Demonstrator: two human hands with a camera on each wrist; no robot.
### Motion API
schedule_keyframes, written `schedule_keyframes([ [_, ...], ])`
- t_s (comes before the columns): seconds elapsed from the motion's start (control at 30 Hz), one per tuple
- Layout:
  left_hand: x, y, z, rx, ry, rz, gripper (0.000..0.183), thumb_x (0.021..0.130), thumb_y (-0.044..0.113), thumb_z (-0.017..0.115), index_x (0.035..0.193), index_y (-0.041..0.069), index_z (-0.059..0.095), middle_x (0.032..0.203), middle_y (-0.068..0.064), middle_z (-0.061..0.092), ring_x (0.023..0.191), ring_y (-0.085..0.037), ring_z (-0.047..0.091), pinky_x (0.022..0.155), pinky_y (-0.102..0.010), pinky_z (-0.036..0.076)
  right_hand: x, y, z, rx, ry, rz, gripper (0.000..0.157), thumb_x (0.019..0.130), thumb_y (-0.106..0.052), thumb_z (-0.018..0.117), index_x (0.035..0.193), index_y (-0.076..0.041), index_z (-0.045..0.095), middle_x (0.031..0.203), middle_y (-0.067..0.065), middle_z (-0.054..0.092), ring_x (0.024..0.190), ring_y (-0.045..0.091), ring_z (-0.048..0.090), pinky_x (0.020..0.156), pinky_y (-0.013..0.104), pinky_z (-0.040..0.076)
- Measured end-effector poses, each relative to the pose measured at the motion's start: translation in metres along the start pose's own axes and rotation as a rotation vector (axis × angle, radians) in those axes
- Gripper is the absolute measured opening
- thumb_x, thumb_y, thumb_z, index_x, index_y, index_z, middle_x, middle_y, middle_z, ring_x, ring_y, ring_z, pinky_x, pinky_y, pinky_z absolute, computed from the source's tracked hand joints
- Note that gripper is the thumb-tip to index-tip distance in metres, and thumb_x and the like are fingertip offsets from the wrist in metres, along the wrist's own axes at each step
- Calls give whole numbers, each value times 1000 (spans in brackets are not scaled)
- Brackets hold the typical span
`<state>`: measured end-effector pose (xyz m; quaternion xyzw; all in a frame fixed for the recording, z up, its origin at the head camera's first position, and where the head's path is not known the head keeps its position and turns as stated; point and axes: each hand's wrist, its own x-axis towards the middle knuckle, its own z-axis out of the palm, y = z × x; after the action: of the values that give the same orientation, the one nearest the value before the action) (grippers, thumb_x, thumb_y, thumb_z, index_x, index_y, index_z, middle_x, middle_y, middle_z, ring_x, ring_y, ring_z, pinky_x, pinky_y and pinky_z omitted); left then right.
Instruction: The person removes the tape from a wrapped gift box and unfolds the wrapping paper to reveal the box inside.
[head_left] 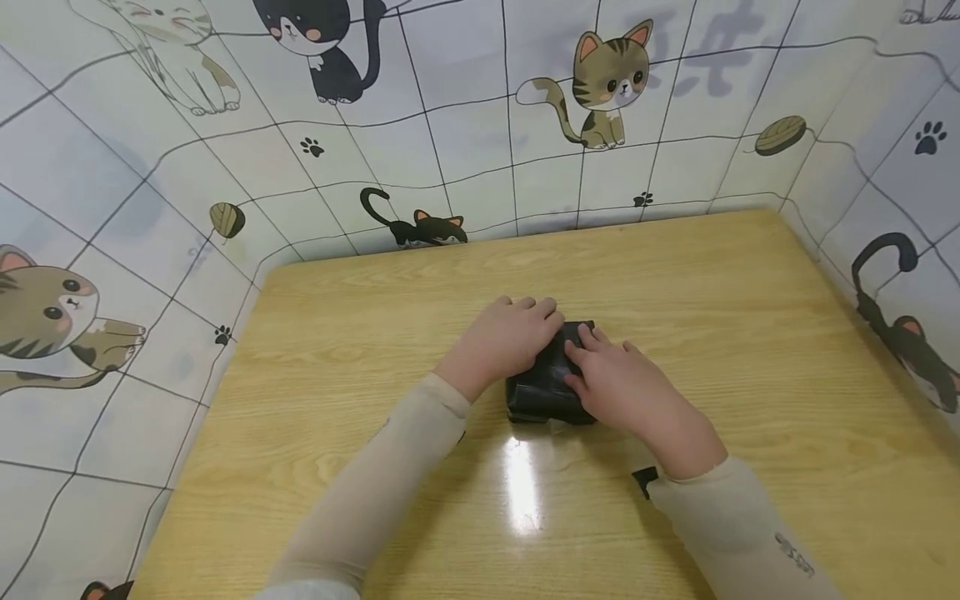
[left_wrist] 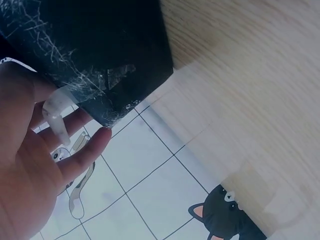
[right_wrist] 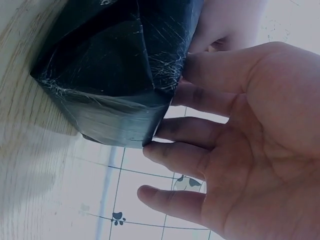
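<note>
The package (head_left: pixel 551 383), black and boxy, lay near the middle of the table (head_left: pixel 337 333), between my two hands. Its wrapping was shiny and creased, with many scratches, so I judged it a little slippery and soft at the surface, over something rather firm; probably it was light, but I could not be sure. The better hold seemed to me across the two opposite sides, low down, away from the loose folds. My right hand (head_left: pixel 630 387) came in from the right, with fingers straight and spread against it, one standing away, without gripping. My left hand (head_left: pixel 506 337) bent over the other side, fingers touching the edge; whether it pinched, I cannot tell. Beside these fingers, a clear strip of tape (left_wrist: pixel 55 112) hung partly loose and could stick to them.
</note>
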<state>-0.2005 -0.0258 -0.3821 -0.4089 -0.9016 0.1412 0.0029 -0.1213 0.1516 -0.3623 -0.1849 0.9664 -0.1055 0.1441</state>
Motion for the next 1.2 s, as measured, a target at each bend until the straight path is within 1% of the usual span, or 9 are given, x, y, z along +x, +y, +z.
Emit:
schedule_keyframes([
  [0.23, -1, 1, 1, -9, -11, -7, 39, 108, 25, 63, 146, 18, 57, 148, -2, 57, 123, -20, 66, 97, -43, 60, 3, 0, 1, -19, 0, 3, 53, 110, -26, 59, 155, 1, 53, 166, 33, 36, 156, 50, 36, 115, 74, 41],
  [0.37, 1, 2, 1, -5, 10, -11, 40, 107, 25, 63, 145, 17, 57, 148, -3, 58, 122, -20, 66, 94, -42, 62, 4, 0, 0, -25, -5, 9, 53, 110, -26, 59, 155, 1, 52, 166, 33, 35, 156, 50, 36, 115, 73, 41],
  [0.57, 4, 5, 6, -24, 38, -37, 34, 110, 23, 54, 142, 13, 56, 147, -4, 57, 121, -21, 65, 88, -38, 64, 3, -2, -1, -22, -18, 11, 54, 109, -26, 60, 154, 2, 52, 166, 35, 35, 155, 51, 36, 114, 73, 41],
  [0.67, 6, 5, 11, -61, 31, -82, 34, 112, 24, 51, 143, 12, 54, 146, -5, 56, 122, -20, 64, 87, -37, 64, 3, -3, -1, -13, -17, 11, 53, 109, -26, 60, 154, 2, 53, 166, 34, 36, 155, 51, 36, 115, 74, 40],
  [0.83, 12, 6, 15, -183, 0, -203, 31, 114, 28, 43, 140, 13, 51, 138, -4, 59, 121, -21, 63, 95, -45, 61, 3, -3, -1, -12, -11, 9, 52, 109, -26, 60, 154, 1, 53, 165, 34, 37, 155, 51, 38, 115, 74, 41],
  [0.9, 15, 5, 16, -250, 5, -260, 27, 115, 28, 41, 135, 13, 52, 132, -4, 60, 116, -21, 64, 94, -46, 61, 3, -3, 0, -14, -7, 8, 52, 110, -26, 60, 154, 1, 54, 165, 33, 37, 155, 50, 38, 115, 73, 41],
  [1.0, 21, 3, 18, -348, 22, -338, 25, 115, 27, 40, 129, 12, 54, 123, -5, 61, 104, -19, 67, 84, -42, 62, 2, -3, 0, -12, 5, 3, 52, 109, -25, 60, 154, 1, 54, 165, 32, 38, 155, 49, 38, 115, 73, 41],
  [1.07, 24, 1, 19, -402, 32, -372, 26, 116, 25, 39, 128, 10, 55, 120, -6, 61, 96, -18, 68, 77, -38, 62, 1, -2, 1, -10, 16, 0, 51, 109, -25, 60, 153, 1, 54, 165, 32, 38, 155, 49, 38, 115, 74, 41],
  [1.2, 29, -3, 20, -490, 23, -404, 29, 115, 22, 38, 131, 4, 55, 122, -11, 60, 89, -19, 69, 73, -34, 61, 0, -1, 2, -7, 29, -2, 51, 109, -25, 61, 153, 1, 55, 165, 32, 39, 155, 48, 39, 115, 74, 41],
])
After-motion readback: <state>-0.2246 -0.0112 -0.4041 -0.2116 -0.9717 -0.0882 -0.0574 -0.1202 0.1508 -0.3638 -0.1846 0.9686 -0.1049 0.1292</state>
